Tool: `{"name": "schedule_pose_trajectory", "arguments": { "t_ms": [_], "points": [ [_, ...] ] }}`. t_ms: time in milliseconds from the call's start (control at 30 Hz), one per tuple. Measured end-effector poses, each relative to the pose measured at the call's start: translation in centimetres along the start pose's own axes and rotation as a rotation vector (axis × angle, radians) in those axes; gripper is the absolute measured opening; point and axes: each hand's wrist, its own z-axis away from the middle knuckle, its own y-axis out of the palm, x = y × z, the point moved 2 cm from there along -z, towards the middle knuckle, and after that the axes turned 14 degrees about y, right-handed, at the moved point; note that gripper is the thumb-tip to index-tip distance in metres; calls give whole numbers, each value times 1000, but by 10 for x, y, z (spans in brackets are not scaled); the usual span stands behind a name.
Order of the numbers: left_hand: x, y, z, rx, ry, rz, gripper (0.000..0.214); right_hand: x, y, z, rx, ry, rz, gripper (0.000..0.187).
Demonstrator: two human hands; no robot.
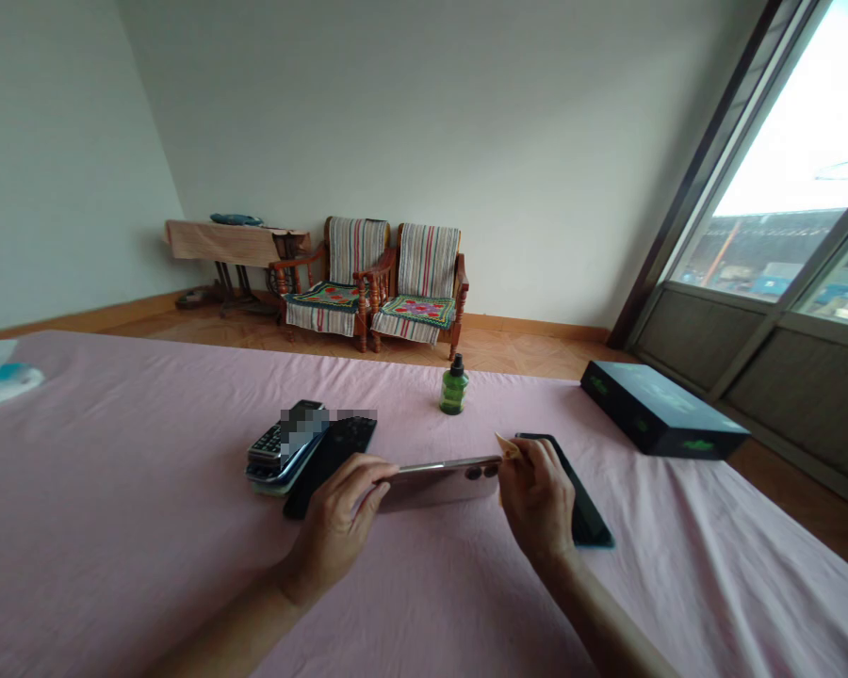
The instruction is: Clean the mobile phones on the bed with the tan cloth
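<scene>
A smartphone (438, 487) with round camera lenses is held on its long edge above the pink cloth, its back tilted toward me. My left hand (343, 504) pinches its left end between thumb and fingers. At the phone's right end, my right hand (537, 490) is closed on a small yellowish cloth (507, 446), against the phone's edge. Under and beyond my right hand lies a dark phone (586, 504) on the bed cloth. Just left of my left hand a long black phone (332, 461) lies beside a stack of phones (283, 452), topped by one with a keypad.
A green bottle with a black top (453, 386) stands beyond the phone. A black box (660, 410) lies at the far right of the pink cloth (148, 508). At the left edge is a white and blue packet (4, 381). Two wooden chairs (416, 306) stand by the wall.
</scene>
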Motion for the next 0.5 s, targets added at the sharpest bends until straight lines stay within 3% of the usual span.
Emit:
{"name": "schedule_pose_trajectory", "arguments": {
  "t_ms": [233, 367, 500],
  "points": [
    [-1, 0, 0, 12, 4, -22, 20, 9, 9, 17, 104, -283, 74, 23],
    [-2, 1, 1, 29, 1, -10, 20, 12, 14, 23, 169, -312, -1, 29],
    [-3, 3, 3, 64, -7, 10, 22, 7, 9, 16, 71, -274, 27, 20]
  ]
}}
